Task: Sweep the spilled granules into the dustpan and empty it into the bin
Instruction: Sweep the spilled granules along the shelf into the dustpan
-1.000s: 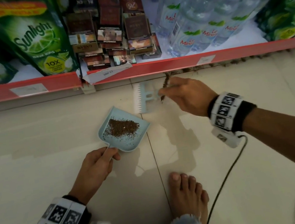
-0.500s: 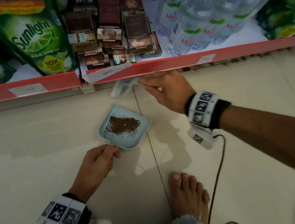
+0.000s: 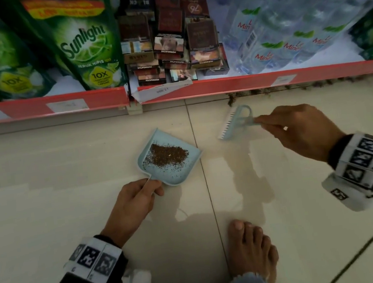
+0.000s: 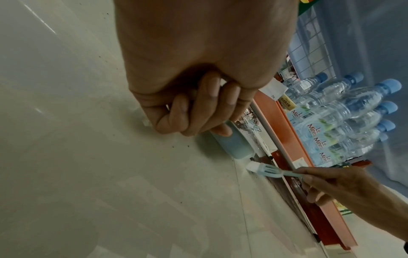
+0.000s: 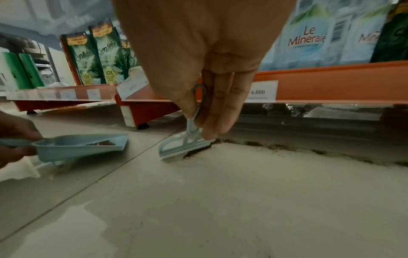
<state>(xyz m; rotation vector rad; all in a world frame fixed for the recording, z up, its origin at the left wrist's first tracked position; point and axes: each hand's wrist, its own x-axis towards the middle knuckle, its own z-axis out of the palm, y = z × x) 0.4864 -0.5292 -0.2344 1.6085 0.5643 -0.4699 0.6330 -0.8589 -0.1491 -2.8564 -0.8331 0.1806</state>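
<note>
A small light-blue dustpan (image 3: 184, 165) sits on the pale floor tiles with a heap of brown granules (image 3: 168, 156) inside it. My left hand (image 3: 134, 201) grips its short handle from the near side; the pan (image 5: 77, 146) tilts up slightly in the right wrist view. My right hand (image 3: 304, 132) pinches the handle of a little blue brush (image 3: 235, 122), whose bristles (image 5: 183, 151) touch the floor at the left end of a line of spilled granules (image 5: 287, 148) lying along the foot of the red shelf. The brush (image 4: 264, 171) lies right of the pan.
A red shelf edge (image 3: 221, 86) runs across the far side, stocked with green detergent pouches (image 3: 86, 47), dark cartons (image 3: 167, 48) and water bottles (image 3: 285, 31). My bare foot (image 3: 249, 252) stands near the front. A black cable (image 3: 362, 243) trails on the floor at right.
My right hand carried the brush from the left, above the pan, back rightward to the granule line under the shelf. The left hand and dustpan stayed put.
</note>
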